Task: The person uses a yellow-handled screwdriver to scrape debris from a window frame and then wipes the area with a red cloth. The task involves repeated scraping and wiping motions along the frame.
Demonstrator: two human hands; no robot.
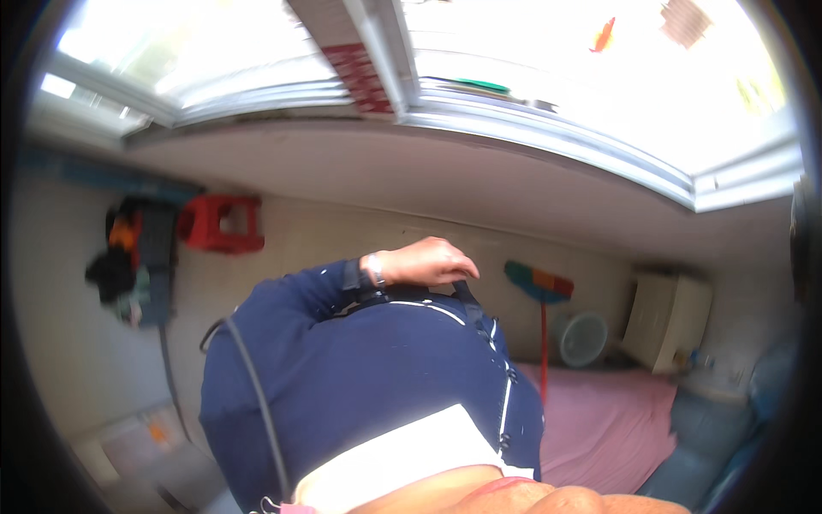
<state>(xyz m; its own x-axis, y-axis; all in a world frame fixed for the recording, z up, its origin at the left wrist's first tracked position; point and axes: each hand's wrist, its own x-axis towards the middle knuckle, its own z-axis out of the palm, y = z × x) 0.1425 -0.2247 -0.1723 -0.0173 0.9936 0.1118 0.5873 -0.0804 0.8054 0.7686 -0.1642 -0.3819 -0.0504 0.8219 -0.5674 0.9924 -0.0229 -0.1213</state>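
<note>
My left hand (427, 262) is in front of my waist, with a metal-banded watch (376, 270) on the wrist. Its fingers curl around a dark strap (470, 301) that runs down to the front of my navy button-up jacket (385, 372). Blur hides whether the strap belongs to the jacket. White trim follows the jacket's edge, and a white collar (411, 443) shows at the neck. A grey cable (253, 379) hangs over the left side of my chest. My right hand is out of view.
Ahead is a bright sliding window (546, 125) above a low wall. A red plastic stool (225, 225) and a dark pile (138, 263) stand left. Rightward are a multicoloured broom (541, 283), a pale bucket (582, 338), a white cabinet (668, 315) and a pink sheet (603, 424).
</note>
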